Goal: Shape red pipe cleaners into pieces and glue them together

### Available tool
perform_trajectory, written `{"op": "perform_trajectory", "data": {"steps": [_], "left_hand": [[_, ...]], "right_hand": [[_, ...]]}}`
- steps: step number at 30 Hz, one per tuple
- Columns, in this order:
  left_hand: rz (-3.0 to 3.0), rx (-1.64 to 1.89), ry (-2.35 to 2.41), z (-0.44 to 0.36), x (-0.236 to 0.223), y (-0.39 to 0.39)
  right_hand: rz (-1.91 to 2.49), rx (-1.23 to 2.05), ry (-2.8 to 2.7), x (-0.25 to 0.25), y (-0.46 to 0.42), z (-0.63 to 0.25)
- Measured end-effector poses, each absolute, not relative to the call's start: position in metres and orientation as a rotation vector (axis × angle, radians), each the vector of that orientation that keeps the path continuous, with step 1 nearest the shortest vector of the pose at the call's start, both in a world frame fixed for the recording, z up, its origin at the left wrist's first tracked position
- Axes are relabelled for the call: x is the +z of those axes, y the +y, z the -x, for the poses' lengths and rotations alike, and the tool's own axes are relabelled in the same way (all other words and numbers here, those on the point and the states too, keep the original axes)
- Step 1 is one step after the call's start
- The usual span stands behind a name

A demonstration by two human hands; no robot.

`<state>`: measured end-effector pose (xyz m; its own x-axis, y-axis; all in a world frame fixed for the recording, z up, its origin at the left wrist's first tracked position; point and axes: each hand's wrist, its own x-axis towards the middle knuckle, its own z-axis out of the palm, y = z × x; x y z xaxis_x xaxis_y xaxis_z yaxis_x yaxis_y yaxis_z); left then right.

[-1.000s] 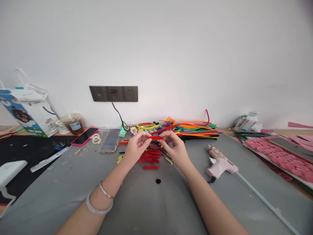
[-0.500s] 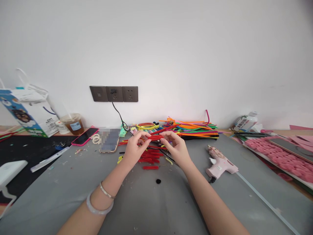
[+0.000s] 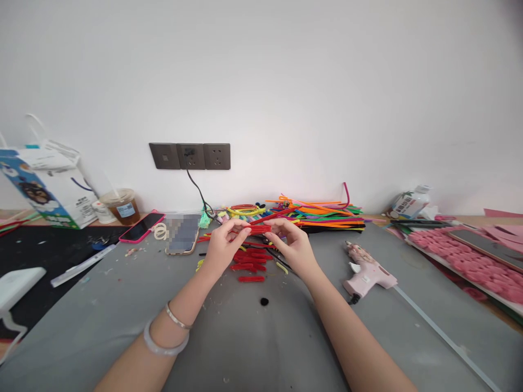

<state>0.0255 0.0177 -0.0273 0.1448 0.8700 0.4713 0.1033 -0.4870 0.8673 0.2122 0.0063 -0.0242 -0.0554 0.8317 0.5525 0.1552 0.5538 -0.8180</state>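
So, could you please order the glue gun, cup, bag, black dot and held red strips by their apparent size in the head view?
1. Bag
2. Glue gun
3. Cup
4. Held red strips, as far as they show
5. Black dot

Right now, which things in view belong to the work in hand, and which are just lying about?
Belong, as far as I can judge:
- red fuzzy piece, between left hand and right hand
- short red pieces
- probably the coloured stems
- perhaps the glue gun

Apparently just lying about:
- drink cup
- pink-edged phone
- bottle
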Motion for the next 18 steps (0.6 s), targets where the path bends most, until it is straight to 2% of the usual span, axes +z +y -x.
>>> {"op": "perform_trajectory", "data": {"steps": [9,18], "left_hand": [[-1.733,1.377,0.901,-0.0265,-0.0225,0.0139],[-2.050,1.444,0.895,-0.0252,-0.0208,0.0131]], "right_hand": [[0.887,0.986,-1.385,-0.0251,0.0074,-0.2135],[0.888,1.143,-1.309,-0.0260,0.0079,-0.2131]]}}
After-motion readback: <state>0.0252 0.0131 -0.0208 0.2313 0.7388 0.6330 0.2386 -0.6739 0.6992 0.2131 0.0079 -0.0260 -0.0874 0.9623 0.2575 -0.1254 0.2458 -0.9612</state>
